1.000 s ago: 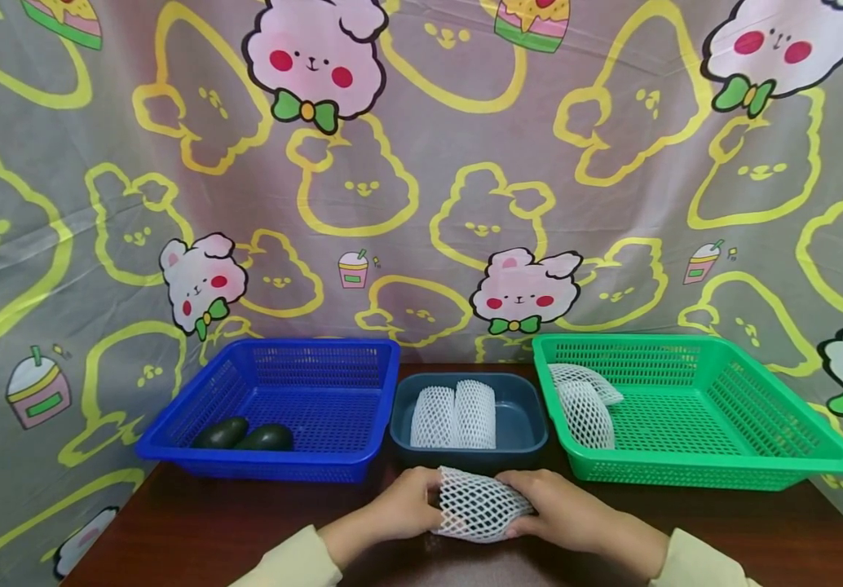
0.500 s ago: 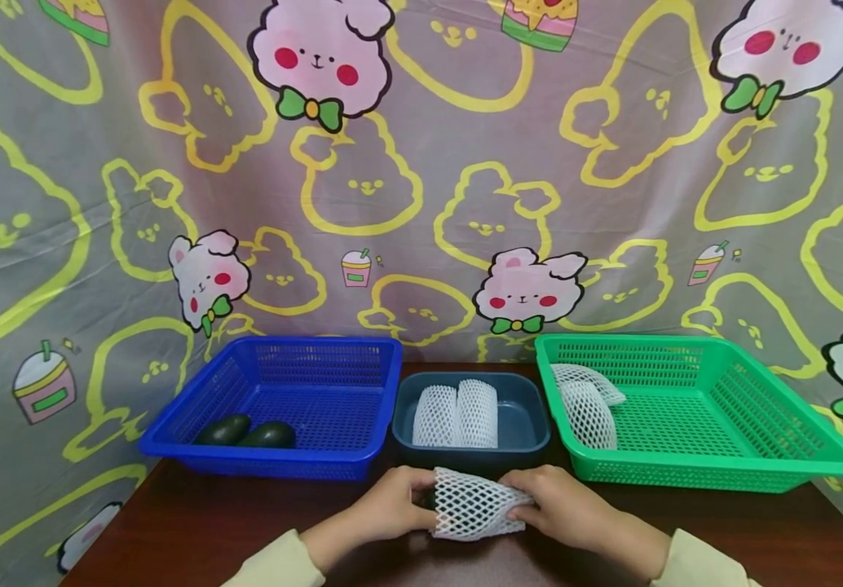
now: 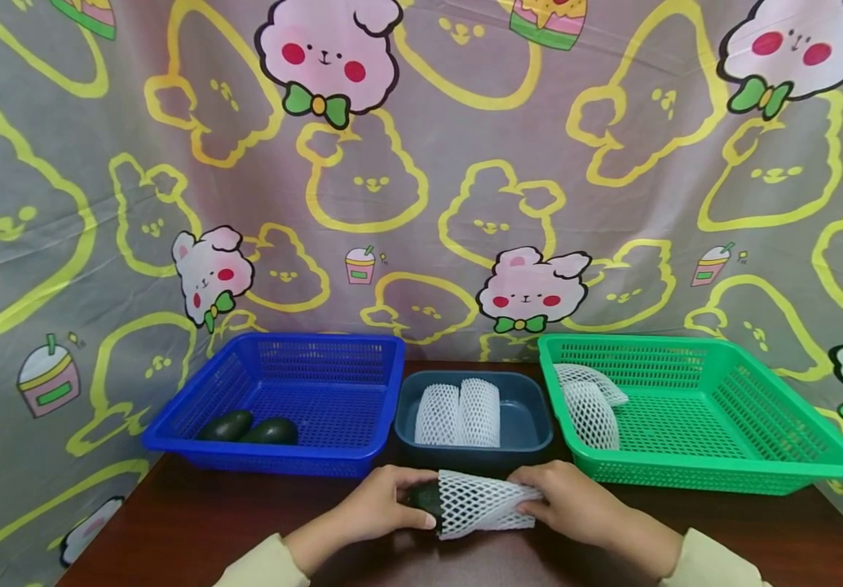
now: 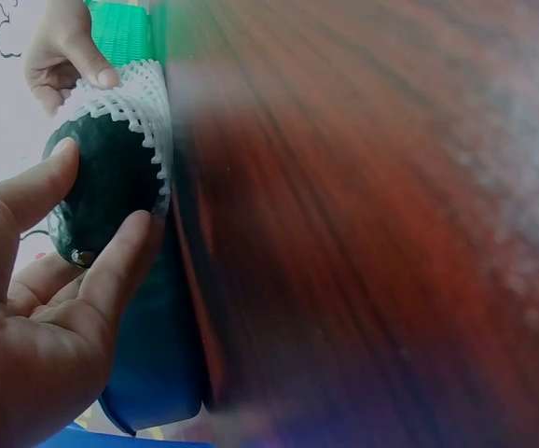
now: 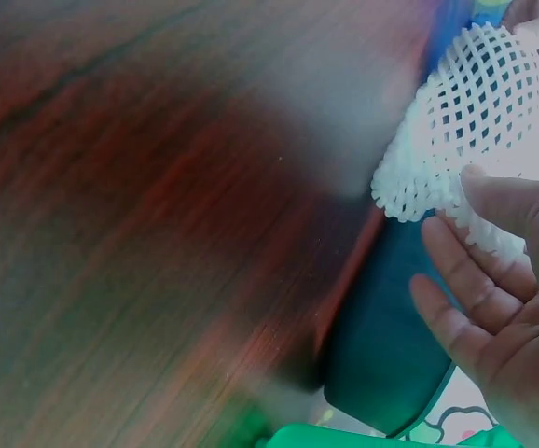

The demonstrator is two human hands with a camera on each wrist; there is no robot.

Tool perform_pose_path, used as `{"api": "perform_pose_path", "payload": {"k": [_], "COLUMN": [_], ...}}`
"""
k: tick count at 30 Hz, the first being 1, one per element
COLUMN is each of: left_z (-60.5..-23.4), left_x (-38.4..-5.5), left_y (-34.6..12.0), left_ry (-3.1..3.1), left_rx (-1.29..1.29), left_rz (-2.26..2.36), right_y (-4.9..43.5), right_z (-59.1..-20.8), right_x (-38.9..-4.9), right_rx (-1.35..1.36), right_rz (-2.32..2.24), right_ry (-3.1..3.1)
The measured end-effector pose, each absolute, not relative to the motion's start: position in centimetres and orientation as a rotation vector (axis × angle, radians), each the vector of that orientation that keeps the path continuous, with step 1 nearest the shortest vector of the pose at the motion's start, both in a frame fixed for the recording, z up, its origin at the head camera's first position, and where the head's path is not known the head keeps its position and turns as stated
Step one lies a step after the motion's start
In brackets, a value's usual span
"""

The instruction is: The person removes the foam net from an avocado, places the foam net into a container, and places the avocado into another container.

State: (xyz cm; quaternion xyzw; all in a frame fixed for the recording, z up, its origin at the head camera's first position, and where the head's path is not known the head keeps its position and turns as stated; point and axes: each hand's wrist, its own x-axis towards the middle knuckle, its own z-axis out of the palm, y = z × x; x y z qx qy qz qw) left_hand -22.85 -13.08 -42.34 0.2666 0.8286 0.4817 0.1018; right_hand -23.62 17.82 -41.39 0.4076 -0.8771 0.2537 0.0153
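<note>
Just in front of the dark blue tub (image 3: 523, 417), a dark green avocado (image 4: 111, 177) lies on its side between the hands, partly inside a white foam net (image 3: 480, 504). The left hand (image 3: 385, 507) has its thumb and fingers curled round the bare end of the fruit. The right hand (image 3: 567, 499) pinches the other end of the net between thumb and forefinger, its lower fingers spread apart. Behind them, the tub holds two upright nets (image 3: 437, 416). Two more avocados (image 3: 272, 431) lie together in the blue basket (image 3: 319, 466) to the left, and two nets (image 3: 589, 414) overlap in the green basket (image 3: 700, 477) to the right.
</note>
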Motion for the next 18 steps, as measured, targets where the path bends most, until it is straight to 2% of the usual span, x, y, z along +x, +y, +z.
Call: {"api": "perform_pose_path", "payload": {"k": [18], "left_z": [-42.39], "left_x": [-22.94], "left_y": [-13.04], "left_ry": [2.443], "left_rx": [0.761], "left_rz": [1.401], "right_y": [17.39], "right_z": [-41.34], "right_x": [-23.57], "right_rx": [1.243], "right_rz": [0.738], "right_ry": [-2.790]}}
